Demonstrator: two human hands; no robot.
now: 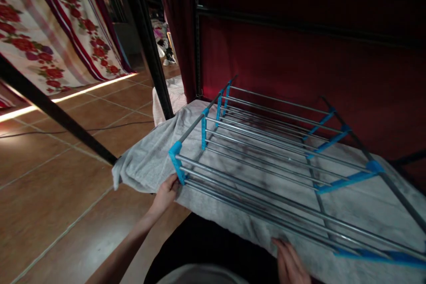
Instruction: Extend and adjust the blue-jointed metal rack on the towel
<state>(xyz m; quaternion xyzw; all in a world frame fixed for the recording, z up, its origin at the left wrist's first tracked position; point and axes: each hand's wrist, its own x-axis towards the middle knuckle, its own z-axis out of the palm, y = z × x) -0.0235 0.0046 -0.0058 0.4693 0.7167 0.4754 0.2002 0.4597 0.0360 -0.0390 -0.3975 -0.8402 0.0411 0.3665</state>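
A rack of silver metal tubes (pixel 253 188) with blue plastic connectors (pixel 176 162) lies on its side on a grey cloth (pixel 149 159). Its grey side poles run away from me toward the red curtain. At the rack's near left corner, my left hand (pixel 168 190) has its fingers closed around the lower end of a blue connector; some fingertips are hidden. By the cloth's front edge, below the tubes, my right hand (pixel 290 262) is held with its fingers stretched out. It is apart from the rack, and nothing shows in it.
A dark metal post (pixel 149 49) and a slanting dark bar (pixel 56 111) stand left of the cloth. Behind the rack hangs a dark red curtain (pixel 266 57). A black cable (pixel 83 130) crosses the tiled floor (pixel 66 173) near a floral curtain (pixel 56 31).
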